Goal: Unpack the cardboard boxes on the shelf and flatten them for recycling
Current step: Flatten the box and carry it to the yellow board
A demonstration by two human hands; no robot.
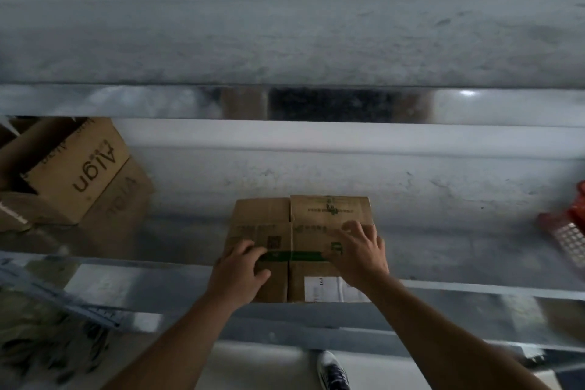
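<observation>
We are steadying the taped cardboard box [329,215], at six o'clock on the steel shelf [443,231], with our right hand [359,252] spread flat while our left hand [240,274] is curling at the green tape [304,256], grip unclear; a hard tug risks dragging the box off.

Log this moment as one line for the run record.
brown cardboard box: taped shut, on metal shelf | left hand: fingertips at green tape strip | right hand: spread on box top
</observation>
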